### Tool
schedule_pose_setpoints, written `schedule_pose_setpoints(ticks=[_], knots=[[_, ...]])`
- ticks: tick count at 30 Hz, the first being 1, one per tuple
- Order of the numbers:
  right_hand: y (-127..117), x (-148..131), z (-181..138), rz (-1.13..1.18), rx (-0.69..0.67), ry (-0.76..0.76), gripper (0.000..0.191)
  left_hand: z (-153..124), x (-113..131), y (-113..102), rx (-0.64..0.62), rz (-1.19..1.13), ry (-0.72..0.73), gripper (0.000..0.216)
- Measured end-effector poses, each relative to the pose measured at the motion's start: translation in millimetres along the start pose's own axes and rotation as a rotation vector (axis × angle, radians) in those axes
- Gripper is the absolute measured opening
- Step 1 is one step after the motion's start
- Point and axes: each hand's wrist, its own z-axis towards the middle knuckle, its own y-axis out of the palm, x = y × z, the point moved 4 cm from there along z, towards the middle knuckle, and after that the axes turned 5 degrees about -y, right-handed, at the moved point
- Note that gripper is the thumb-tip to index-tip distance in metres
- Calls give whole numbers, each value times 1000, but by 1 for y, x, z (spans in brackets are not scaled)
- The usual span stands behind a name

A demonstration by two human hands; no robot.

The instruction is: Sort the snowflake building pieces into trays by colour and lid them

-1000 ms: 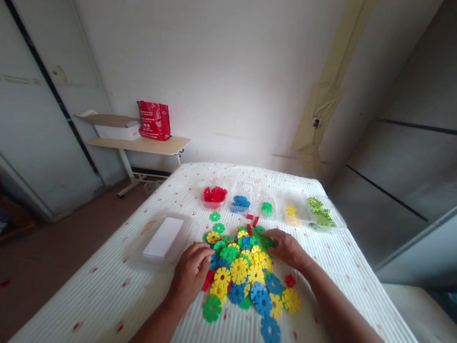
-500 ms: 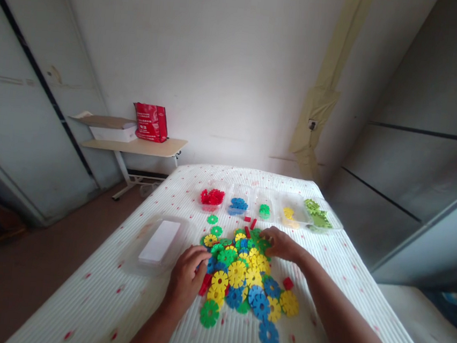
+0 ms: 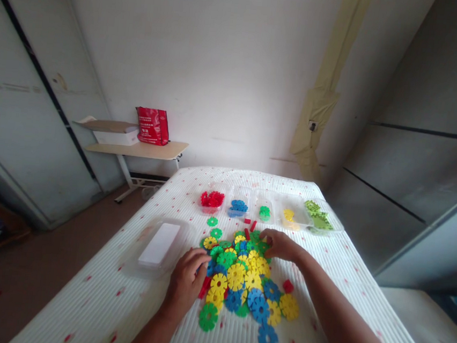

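A mixed pile of toothed plastic snowflake discs (image 3: 236, 276) in yellow, blue and green lies spread before me. At its far right edge, my right hand (image 3: 282, 245) has its fingers and thumb closed around a green snowflake disc (image 3: 263, 247), partly covered by the fingers. My left hand (image 3: 189, 276) rests by the pile's left side, fingers loosely bent and thumb apart, with nothing visible in it. Red pieces (image 3: 204, 288) and blue discs lie next to its fingertips. A separate green disc (image 3: 208, 317) sits at the near left of the pile.
Across the far side stand clear tubs holding red pieces (image 3: 212, 199), blue discs (image 3: 238, 208), green discs (image 3: 264, 213), yellow discs (image 3: 288, 214) and light green pieces (image 3: 318, 215). A clear lid or tray with a white rectangle (image 3: 159, 244) lies left. A striped cloth (image 3: 98, 299) covers the table.
The view has shifted slightly, so the scene sits a little lower. Both hands keep nearly the same places at the pile.
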Motion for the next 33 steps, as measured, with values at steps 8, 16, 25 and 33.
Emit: schedule_pose_setpoints(ticks=[8,16,25,33], knots=[[0,-2,-4,-80,15,12,36,2,2,-1,5,15,4,21],[-1,-7,-2,-88,-11,1,38,3,5,-3,14,-4,-7,21],[0,-1,-2,-123,-2,0,31,1,2,-1,17,-7,-6,21],[-3,-3,-4,-108,13,19,32,1,3,-3,29,5,-2,21]])
